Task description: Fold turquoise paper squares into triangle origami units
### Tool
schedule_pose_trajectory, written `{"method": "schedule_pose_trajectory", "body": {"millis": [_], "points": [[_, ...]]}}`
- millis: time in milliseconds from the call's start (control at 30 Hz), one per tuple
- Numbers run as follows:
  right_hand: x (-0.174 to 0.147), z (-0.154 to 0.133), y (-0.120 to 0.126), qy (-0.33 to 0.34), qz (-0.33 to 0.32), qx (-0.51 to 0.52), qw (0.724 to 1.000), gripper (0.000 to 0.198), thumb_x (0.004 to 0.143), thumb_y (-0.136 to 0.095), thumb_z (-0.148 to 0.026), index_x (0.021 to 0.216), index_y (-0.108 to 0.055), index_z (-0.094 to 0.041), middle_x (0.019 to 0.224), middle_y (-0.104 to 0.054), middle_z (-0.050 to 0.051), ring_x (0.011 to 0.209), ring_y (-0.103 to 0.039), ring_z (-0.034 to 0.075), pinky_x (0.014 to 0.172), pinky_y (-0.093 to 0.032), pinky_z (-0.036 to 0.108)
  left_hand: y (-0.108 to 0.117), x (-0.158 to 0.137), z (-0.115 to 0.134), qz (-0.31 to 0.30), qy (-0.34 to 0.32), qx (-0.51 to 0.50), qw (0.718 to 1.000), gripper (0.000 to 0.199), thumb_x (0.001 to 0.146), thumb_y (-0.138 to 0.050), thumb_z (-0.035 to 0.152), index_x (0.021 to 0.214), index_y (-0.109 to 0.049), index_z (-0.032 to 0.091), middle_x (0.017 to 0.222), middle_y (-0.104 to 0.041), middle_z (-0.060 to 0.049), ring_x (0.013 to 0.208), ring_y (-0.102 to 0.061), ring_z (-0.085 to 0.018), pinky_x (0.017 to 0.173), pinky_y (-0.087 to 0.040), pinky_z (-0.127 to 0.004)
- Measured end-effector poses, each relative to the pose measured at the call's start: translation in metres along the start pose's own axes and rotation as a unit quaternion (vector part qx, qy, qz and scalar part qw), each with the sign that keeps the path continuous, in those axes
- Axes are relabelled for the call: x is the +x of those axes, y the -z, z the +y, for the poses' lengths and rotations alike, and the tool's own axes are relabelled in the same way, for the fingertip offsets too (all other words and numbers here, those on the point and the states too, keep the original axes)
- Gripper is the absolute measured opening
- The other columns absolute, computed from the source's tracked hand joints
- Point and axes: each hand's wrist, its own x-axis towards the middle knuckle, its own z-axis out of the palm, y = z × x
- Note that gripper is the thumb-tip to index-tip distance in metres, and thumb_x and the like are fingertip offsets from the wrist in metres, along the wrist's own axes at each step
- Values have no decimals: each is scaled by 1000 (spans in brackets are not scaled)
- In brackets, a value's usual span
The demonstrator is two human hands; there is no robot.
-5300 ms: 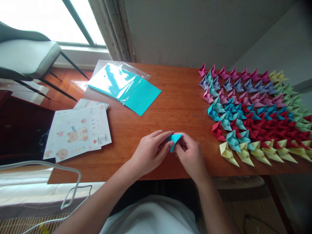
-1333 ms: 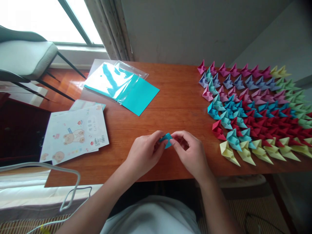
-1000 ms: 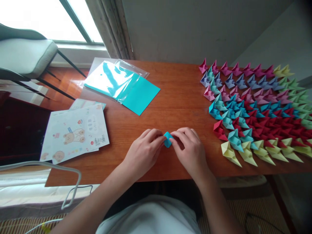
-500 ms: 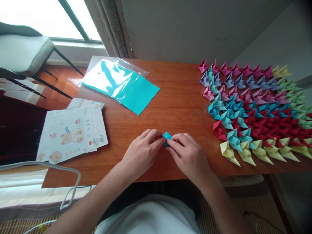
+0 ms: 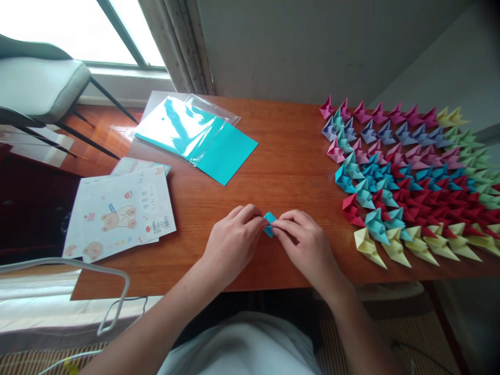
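Observation:
A small folded piece of blue paper (image 5: 269, 223) is held between my two hands, close above the front part of the wooden table. My left hand (image 5: 237, 240) pinches its left side with thumb and forefinger. On the other side my right hand (image 5: 303, 244) grips its right edge, fingers closed. My fingertips cover both side corners of the paper; its top and bottom points show. To the right stand rows of folded paper figures in many colours, among them a red one (image 5: 352, 209) and a pale yellow one (image 5: 369, 246).
Blue paper sheets (image 5: 230, 151) stick out of a clear plastic sleeve (image 5: 175, 127) at the back left. White packets printed with bears (image 5: 125, 208) lie at the left edge of the wooden table (image 5: 289, 177). A chair (image 5: 47, 83) stands beyond, by the window.
My right fingers have shifted slightly outward, so more of the blue paper's lower part shows. Both hands still hold it. The whole view has moved slightly.

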Motion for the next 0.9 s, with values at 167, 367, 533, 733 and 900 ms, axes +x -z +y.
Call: {"method": "schedule_pose_trajectory", "body": {"millis": [167, 367, 533, 733, 900], "points": [[1, -3, -2, -29, 10, 1, 1000, 15, 97, -58, -22, 95, -73, -23, 91, -67, 5, 88, -62, 20, 82, -52, 34, 0, 2, 1, -1, 13, -9, 1000, 21, 101, -49, 22, 101, -69, 22, 102, -68, -4, 93, -63, -18, 80, -51, -30], [2, -6, -6, -39, 29, -35, 998, 18, 99, -56, -25, 93, -73, -22, 91, -69, 7, 87, -61, 22, 82, -50, 36, 0, 5, 2, -8, 28, 14, 999, 19, 101, -50, 25, 99, -69, 22, 101, -69, -3, 94, -64, -18, 78, -50, -29], [4, -11, -8, -73, 33, -48, 996, 15, 98, -57, -24, 94, -71, -22, 91, -70, 6, 87, -63, 23, 80, -48, 35, 2, 8, 4, -27, 56, 22, 998, 19, 101, -50, 27, 96, -68, 23, 99, -69, -3, 92, -65, -19, 75, -49, -29], [6, -16, -7, -109, 43, -41, 992, 7, 95, -60, -22, 91, -65, -22, 88, -70, 5, 81, -63, 22, 72, -46, 33, 4, 11, 5, -41, 78, 36, 995, 14, 98, -54, 26, 106, -65, 25, 100, -69, -2, 93, -66, -20, 70, -47, -29], [9, -16, -6, -100, 32, -43, 994, 13, 94, -59, -17, 83, -63, -23, 84, -67, 4, 82, -61, 22, 73, -44, 33, 4, 13, 5, -47, 82, 46, 995, 16, 96, -55, 23, 107, -66, 26, 99, -69, -2, 91, -66, -21, 67, -46, -28]]}}
